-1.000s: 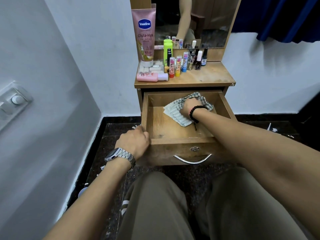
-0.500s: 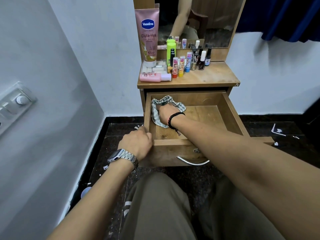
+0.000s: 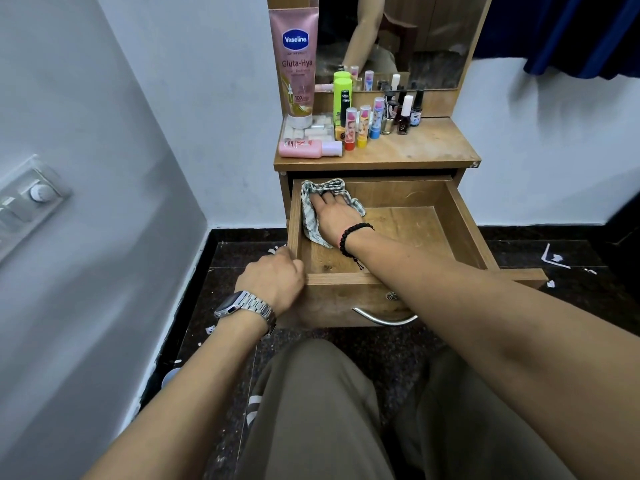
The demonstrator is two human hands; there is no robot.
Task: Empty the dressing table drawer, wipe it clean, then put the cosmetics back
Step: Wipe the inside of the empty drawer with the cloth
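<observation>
My left hand [image 3: 273, 280] curls over the near-left corner of the open wooden drawer [image 3: 464, 220], bracing it; my right hand [image 3: 334, 216] lies flat, fingers spread, pressing a soft checked cloth [image 3: 309, 221] into the drawer's back-left corner. Limp and light, the cloth likely bunches easily, so a broad palm should steer it better than a pinch. The drawer's bare, matte floor shows faint scuffs. On the tabletop [image 3: 426, 147] above stand the cosmetics: a tall pink lotion tube [image 3: 294, 64], a pink bottle [image 3: 304, 148] on its side, smooth lip balm sticks [image 3: 362, 126] and small glass polish bottles [image 3: 403, 117], probably slick and easily toppled.
</observation>
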